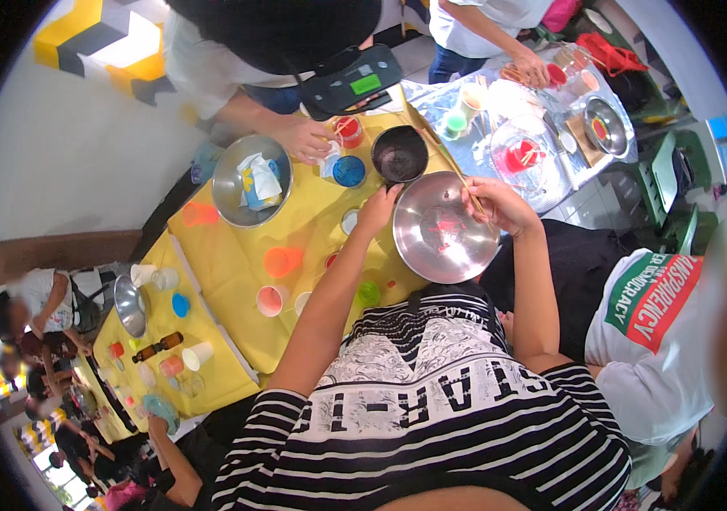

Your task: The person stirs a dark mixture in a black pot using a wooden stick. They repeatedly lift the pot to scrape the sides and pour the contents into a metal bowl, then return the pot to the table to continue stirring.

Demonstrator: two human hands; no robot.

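Observation:
My left hand (pixel 379 206) grips the handle of a small dark pot (pixel 399 146) with dark residue inside, held just beyond a steel bowl. My right hand (pixel 498 207) holds a thin wooden stick (pixel 476 201) over that shiny steel bowl (pixel 436 251), which has red smears inside. Beside the pot stand a cup of blue contents (pixel 348 172) and a red-filled container (pixel 349 129), where another person's hand (pixel 304 138) holds a stick. A small white-rimmed cup (pixel 351 221) is near my left hand.
The yellow-covered table (pixel 227 264) bears another steel bowl (pixel 236 200), several coloured cups (pixel 281 260) and bottles (pixel 159 347). A foil-covered table (pixel 563 179) with containers is at the upper right. A co-worker in white (pixel 644 358) is close on my right; others work around the tables.

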